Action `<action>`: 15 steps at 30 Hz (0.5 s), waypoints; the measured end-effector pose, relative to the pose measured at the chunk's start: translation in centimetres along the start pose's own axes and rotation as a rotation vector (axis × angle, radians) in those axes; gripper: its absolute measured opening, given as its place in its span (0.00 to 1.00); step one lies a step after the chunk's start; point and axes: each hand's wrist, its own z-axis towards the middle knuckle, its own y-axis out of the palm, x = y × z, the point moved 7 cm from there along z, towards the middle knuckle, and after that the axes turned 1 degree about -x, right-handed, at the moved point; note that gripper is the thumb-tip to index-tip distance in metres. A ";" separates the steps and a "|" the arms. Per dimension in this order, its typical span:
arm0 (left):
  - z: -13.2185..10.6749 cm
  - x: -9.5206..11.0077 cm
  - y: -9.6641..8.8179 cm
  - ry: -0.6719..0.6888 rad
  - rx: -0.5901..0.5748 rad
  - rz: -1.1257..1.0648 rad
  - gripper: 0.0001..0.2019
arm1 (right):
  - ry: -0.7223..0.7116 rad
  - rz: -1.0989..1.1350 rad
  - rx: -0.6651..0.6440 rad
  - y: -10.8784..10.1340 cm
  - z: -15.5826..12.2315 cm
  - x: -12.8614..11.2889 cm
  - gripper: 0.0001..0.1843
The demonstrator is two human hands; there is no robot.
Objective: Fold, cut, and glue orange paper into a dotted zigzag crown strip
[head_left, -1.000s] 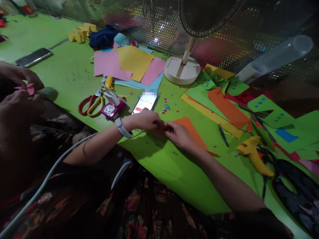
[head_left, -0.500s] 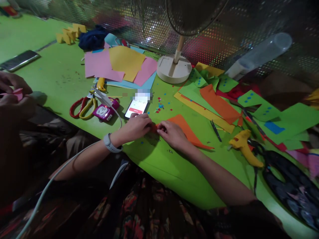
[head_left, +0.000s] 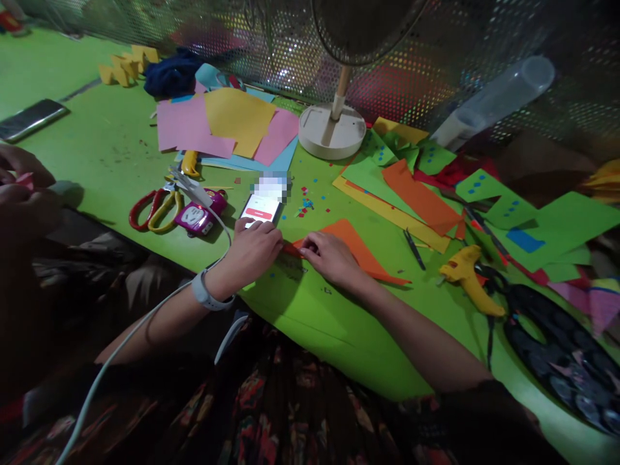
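Observation:
An orange sheet of paper (head_left: 359,249) lies on the green table in front of me, with a narrow folded part reaching left between my hands. My right hand (head_left: 329,256) rests over the sheet's left part, its thumb and forefinger pinching the folded edge. At the left end of that fold, my left hand (head_left: 255,248), with a watch on the wrist, has its fingers curled down on the paper; its fingertips are partly hidden. Just beyond the left fingers lies a phone (head_left: 262,201) with a lit screen.
Red-and-yellow-handled scissors (head_left: 157,208) and a purple power socket (head_left: 199,216) lie left. Right are tweezers (head_left: 414,249), a yellow glue gun (head_left: 469,278) and green paper pieces (head_left: 574,226). A fan base (head_left: 332,132) stands behind. Another person's hands (head_left: 23,187) hold pink paper at far left.
My left hand has slid slightly left, widening the gap between my hands and showing more of the orange fold. The whole view has shifted a little.

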 end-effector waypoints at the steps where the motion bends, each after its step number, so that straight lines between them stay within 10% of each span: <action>1: -0.1 0.4 -0.1 0.000 0.022 0.004 0.14 | 0.000 -0.007 -0.002 0.0 0.0 0.0 0.07; 8: -1.2 4.8 2.2 0.214 0.066 -0.132 0.36 | 0.020 -0.074 -0.032 0.0 0.0 -0.1 0.07; 15: -1.8 5.1 4.7 0.224 0.072 -0.106 0.58 | 0.028 -0.127 -0.028 -0.1 -0.4 -0.3 0.06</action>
